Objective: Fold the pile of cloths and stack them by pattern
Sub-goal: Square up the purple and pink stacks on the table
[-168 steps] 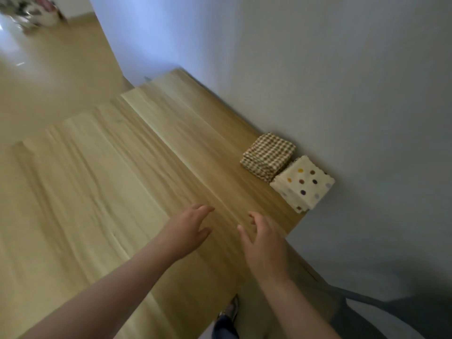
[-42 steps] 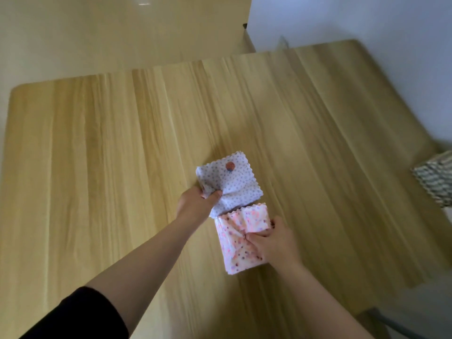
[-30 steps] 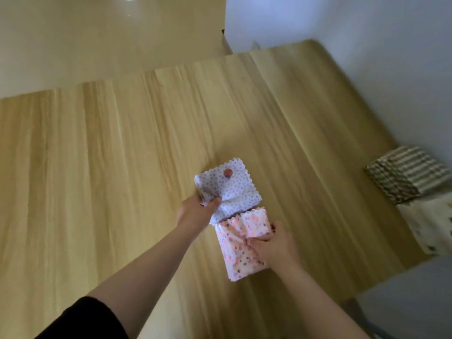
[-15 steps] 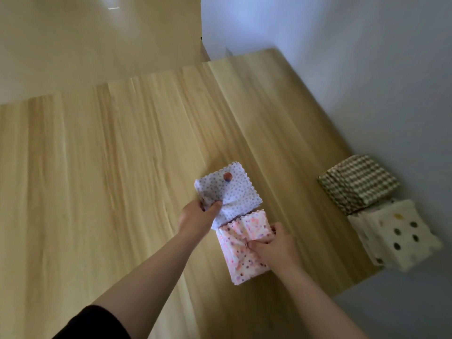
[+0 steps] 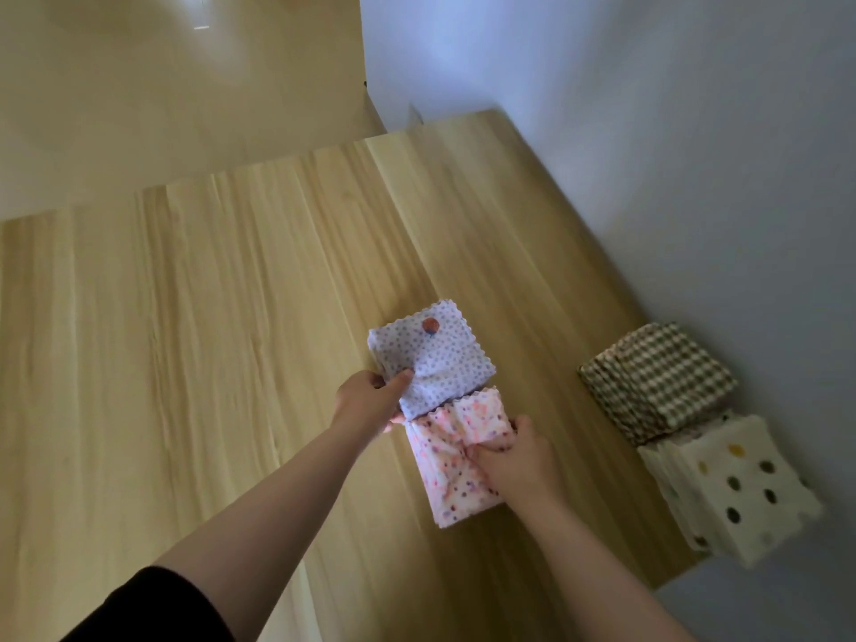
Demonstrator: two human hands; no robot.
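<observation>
four folded bundles on table (image 5: 231, 317): left hand (image 5: 366, 400) pinching lilac dotted cloth (image 5: 435, 359), right hand (image 5: 514, 461) gripping pink dotted cloth (image 5: 444, 474); checked stack (image 5: 657, 377), polka-dot stack (image 5: 736, 488) along right edge.

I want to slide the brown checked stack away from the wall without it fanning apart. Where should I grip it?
Probably pinch the whole brown checked stack at its layered side facing the open table, clamping top and bottom together: the wall crowds its far side, the cream dotted stack its near end.
</observation>
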